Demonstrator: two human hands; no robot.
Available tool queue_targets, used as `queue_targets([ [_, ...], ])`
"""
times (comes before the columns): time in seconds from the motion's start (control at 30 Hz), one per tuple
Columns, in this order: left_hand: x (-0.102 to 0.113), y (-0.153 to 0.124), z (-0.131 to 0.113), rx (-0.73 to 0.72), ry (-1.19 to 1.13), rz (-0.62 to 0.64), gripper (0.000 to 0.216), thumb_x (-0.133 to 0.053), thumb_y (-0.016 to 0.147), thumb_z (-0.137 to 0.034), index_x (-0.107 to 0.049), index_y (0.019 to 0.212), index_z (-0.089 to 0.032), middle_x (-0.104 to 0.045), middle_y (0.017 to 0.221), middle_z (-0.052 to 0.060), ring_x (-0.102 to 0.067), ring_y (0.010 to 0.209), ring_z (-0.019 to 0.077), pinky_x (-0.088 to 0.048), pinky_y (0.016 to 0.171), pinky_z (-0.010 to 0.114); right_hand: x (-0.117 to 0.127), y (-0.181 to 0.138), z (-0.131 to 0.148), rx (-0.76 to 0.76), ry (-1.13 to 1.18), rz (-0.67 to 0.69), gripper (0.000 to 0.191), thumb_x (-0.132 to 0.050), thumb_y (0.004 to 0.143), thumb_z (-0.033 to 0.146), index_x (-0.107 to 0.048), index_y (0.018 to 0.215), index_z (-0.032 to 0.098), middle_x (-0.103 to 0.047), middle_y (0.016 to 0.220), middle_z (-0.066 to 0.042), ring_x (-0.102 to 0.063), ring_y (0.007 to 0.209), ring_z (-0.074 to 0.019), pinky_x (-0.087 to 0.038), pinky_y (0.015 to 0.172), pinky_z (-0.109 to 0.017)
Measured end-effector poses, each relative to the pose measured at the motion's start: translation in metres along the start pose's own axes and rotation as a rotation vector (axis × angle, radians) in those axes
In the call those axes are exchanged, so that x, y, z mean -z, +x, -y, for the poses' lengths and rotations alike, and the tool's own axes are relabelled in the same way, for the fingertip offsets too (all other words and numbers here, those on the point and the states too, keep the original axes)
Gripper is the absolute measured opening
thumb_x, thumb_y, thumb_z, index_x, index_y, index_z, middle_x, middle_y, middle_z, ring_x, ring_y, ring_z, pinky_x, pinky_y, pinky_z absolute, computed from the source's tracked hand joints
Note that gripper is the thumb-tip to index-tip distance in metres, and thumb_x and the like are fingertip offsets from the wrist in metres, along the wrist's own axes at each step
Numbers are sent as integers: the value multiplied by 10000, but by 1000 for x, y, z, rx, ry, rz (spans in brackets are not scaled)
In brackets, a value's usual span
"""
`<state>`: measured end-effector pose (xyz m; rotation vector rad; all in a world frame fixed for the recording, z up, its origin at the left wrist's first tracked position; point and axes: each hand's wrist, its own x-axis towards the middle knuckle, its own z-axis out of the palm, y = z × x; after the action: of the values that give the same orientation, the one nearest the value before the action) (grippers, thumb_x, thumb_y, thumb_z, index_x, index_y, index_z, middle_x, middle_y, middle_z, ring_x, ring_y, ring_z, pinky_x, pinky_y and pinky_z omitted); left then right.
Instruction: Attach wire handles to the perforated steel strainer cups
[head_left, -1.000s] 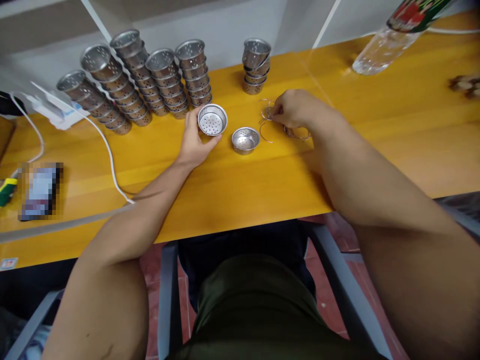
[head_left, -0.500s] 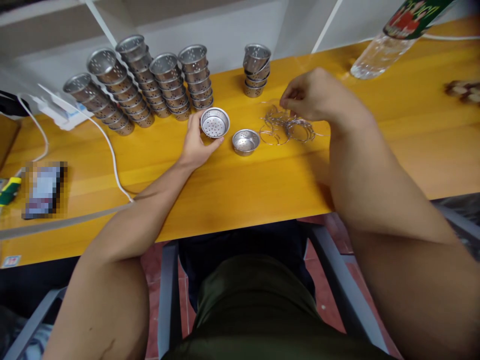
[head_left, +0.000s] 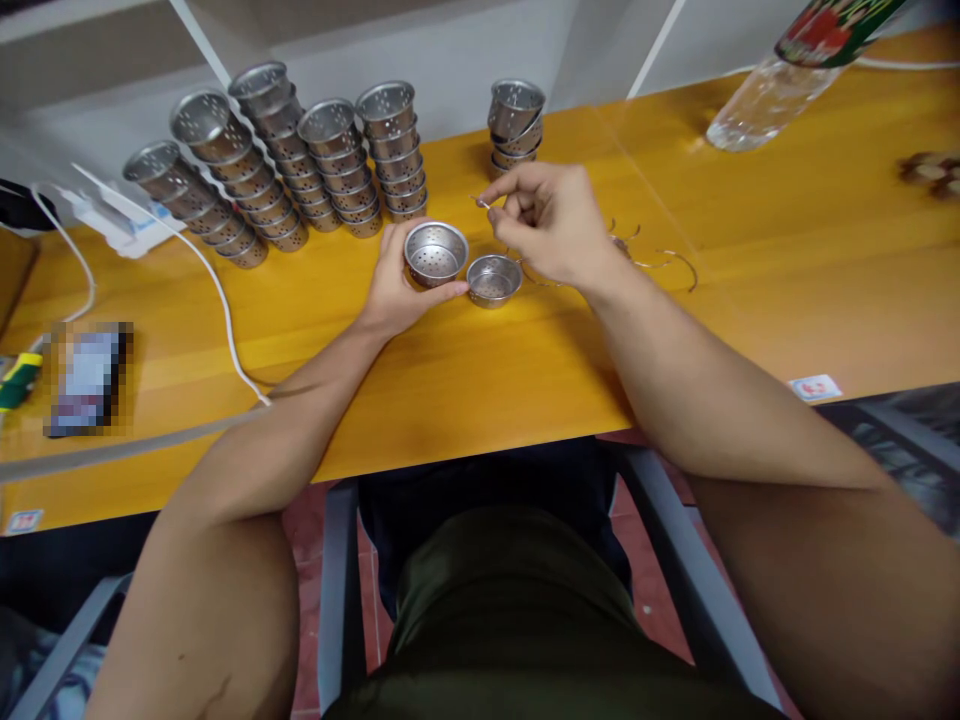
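My left hand (head_left: 391, 285) grips a small perforated steel cup (head_left: 436, 252), tilted with its open mouth toward me, just above the yellow table (head_left: 465, 370). A second steel cup (head_left: 493, 279) stands on the table right beside it. My right hand (head_left: 551, 222) hovers above that second cup, thumb and forefinger pinched on a thin wire ring (head_left: 484, 204) whose end sticks out to the left. A loose heap of wire rings (head_left: 652, 255) lies on the table behind my right wrist, partly hidden by it.
Several leaning stacks of perforated steel cups (head_left: 285, 165) line the back of the table, with a shorter stack (head_left: 513, 125) to their right. A plastic bottle (head_left: 787, 80) lies at the far right. A white cable (head_left: 217, 300) and a power strip (head_left: 112, 215) sit at left.
My right hand has lifted a wire ring from the heap and carried it left, over the cups. My left hand has brought its cup slightly closer to the standing cup.
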<state>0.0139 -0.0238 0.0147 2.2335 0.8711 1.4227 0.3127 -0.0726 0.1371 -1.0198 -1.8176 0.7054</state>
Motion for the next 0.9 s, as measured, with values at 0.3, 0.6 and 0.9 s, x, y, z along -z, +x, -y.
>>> queue_targets([
  [0.3, -4, 0, -9, -14, -78, 48, 1095, -1031, 912, -1031, -642, 1672, -345, -755, 1554, 113, -806, 1564, 421, -659, 1436, 687, -26, -19, 13, -48, -203, 109, 333, -882, 1189, 538, -902, 1383, 269, -736, 943, -50, -763, 958, -308, -723, 939, -458],
  [0.6, -4, -3, -30, 25, -90, 123, 1078, -1057, 939, -977, -619, 1685, -334, -800, 1538, 117, -857, 1511, 413, -700, 1405, 683, -33, -16, 16, -19, -234, 97, 194, -858, 1154, 357, -943, 1275, 233, -780, 940, -56, -763, 964, -305, -702, 972, -453],
  [0.9, -6, -7, -19, 3, -81, 132, 1118, -1061, 932, -981, -591, 1719, -341, -782, 1561, 127, -841, 1518, 415, -681, 1391, 657, -33, -15, 14, -10, -228, 120, 206, -883, 1125, 322, -963, 1285, 221, -821, 967, -69, -775, 957, -313, -712, 982, -479],
])
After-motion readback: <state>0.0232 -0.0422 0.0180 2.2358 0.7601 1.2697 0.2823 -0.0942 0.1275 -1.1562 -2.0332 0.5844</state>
